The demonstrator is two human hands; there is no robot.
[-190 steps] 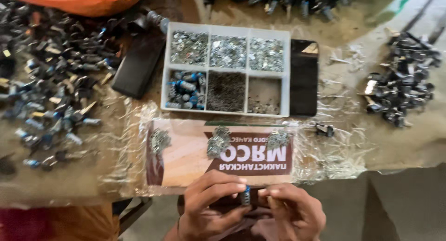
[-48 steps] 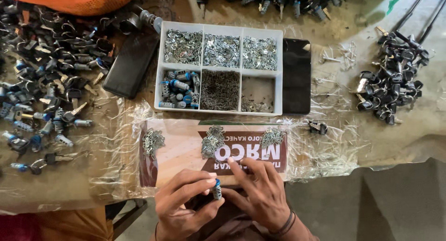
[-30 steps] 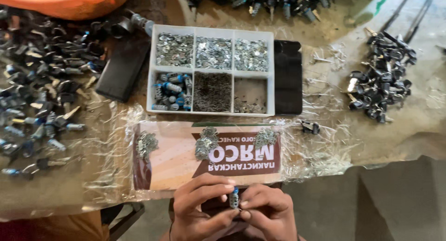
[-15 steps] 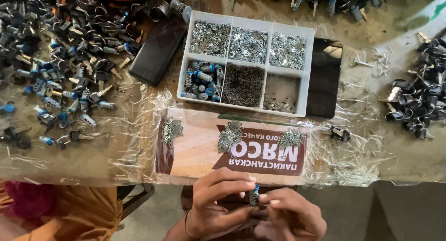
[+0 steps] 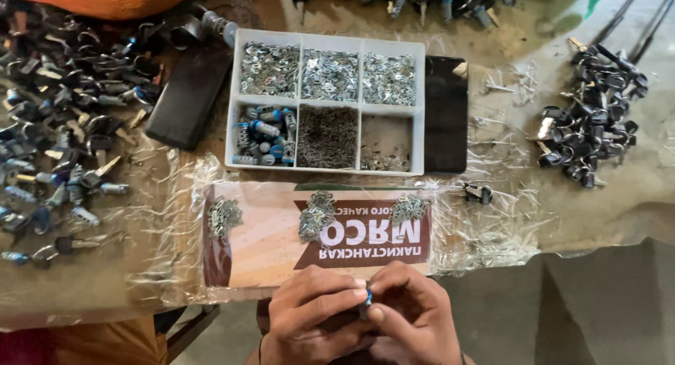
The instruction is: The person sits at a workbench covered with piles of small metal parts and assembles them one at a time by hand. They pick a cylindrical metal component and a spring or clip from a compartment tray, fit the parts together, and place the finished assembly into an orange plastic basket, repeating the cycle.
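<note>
Shiny metal bits [image 5: 329, 74] fill a matt white plastic tray [image 5: 418, 112] beside crinkled glossy film [image 5: 485, 228].

Small blue-tipped cylindrical part [image 5: 364, 303], mostly hidden, pinched between the fingertips of both hands just below the printed card [image 5: 281, 242].

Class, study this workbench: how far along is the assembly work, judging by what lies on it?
Looks done: a pile of dark parts lies at the right. In hand: both the left hand and right hand pinch one small blue-tipped cylinder by the card. Left: a big heap of parts at the left, and a well-stocked tray.
</note>
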